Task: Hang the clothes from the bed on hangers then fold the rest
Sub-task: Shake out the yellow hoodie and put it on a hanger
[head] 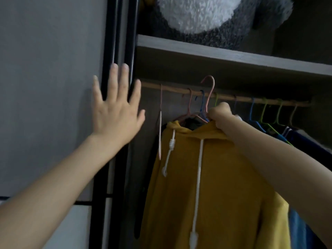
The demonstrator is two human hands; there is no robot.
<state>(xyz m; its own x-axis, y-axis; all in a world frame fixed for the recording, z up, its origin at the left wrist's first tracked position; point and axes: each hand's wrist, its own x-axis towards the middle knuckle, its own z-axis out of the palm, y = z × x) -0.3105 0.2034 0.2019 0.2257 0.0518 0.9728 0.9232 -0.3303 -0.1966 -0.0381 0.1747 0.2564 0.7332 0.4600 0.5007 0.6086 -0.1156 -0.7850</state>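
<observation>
A mustard-yellow hoodie [215, 177] with white drawstrings hangs on a pink hanger [209, 90] in front of the open wardrobe. My right hand [220, 115] grips the hanger's neck together with the hoodie's collar. The hanger's hook stands just above the wooden rail [179, 88]; I cannot tell whether it touches the rail. My left hand [116, 108] is raised with its fingers spread, in front of the dark door frame [116, 42] to the left of the rail.
Several coloured hangers [265, 112] with dark and blue clothes fill the rail's right part. A bare pink hanger [160, 123] dangles at the left end. A shelf [233, 58] above the rail carries a grey-and-white plush item [199, 13]. A grey wall [45, 69] lies to the left.
</observation>
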